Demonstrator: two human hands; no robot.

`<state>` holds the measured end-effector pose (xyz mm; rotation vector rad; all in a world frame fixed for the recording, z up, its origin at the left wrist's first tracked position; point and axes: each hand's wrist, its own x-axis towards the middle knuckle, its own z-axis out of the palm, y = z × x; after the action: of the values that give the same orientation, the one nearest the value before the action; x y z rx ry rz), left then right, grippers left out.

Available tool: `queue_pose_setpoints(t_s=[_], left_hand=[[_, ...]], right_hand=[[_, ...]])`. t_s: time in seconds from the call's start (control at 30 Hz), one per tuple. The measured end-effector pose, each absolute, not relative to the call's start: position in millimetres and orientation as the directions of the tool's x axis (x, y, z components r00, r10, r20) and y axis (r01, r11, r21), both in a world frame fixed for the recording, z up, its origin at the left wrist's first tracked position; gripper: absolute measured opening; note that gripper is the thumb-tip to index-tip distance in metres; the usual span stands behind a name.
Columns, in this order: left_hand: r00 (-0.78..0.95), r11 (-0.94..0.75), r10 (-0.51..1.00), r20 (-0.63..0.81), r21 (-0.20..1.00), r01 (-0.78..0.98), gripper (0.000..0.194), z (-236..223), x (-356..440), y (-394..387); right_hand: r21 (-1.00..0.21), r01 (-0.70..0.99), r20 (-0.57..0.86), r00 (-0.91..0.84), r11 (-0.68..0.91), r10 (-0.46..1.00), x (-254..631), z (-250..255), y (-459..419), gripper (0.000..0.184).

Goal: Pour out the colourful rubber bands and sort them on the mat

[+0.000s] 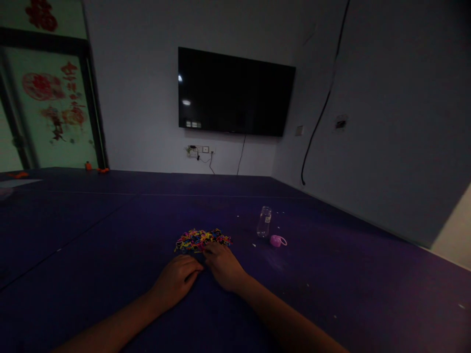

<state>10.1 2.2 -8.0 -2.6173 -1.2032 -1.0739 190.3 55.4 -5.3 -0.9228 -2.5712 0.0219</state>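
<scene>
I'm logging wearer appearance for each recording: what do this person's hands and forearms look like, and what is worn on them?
The left hand and right hand show no gloves, and no watch or bracelet is visible at either wrist. No sleeve shows on the left forearm or right forearm. The fingers look slender; the dim picture hides any small ring or marking.

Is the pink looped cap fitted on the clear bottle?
No, the pink looped cap lies on the dark purple flat surface, beside the clear bottle.

Head-worn camera looks forward and steeply down over both forearms, fairly close.
</scene>
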Motion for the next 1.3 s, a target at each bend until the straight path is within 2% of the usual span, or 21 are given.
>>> queue_pose_setpoints(t_s=[0.3, 0.73, 1.1, 1.2, 1.3], left_hand=[[0.465, -0.691, 0.651, 0.600, 0.213, 0.691, 0.020, -7, 11, 2], [0.460, -0.692, 0.662, 0.592, 0.245, 0.679, 0.034, -10, 9, 5], [0.481, -0.694, 0.657, 0.580, 0.218, 0.686, 0.033, -6, 11, 2], [0.451, -0.672, 0.670, 0.590, 0.225, 0.705, 0.032, -6, 10, 3], [0.349, -0.608, 0.702, 0.621, 0.267, 0.747, 0.031, -7, 7, 5]], right_hand=[[-0.177, 0.606, 0.351, -0.697, 0.775, 0.625, 190, -1, 51, 0.036], [-0.145, 0.591, 0.399, -0.700, 0.794, 0.593, 189, 1, 50, 0.032], [-0.124, 0.539, 0.391, -0.745, 0.833, 0.540, 189, 6, 45, 0.027], [-0.110, 0.556, 0.394, -0.737, 0.824, 0.550, 189, 6, 45, 0.026], [-0.096, 0.543, 0.402, -0.745, 0.834, 0.532, 189, 4, 47, 0.025]])
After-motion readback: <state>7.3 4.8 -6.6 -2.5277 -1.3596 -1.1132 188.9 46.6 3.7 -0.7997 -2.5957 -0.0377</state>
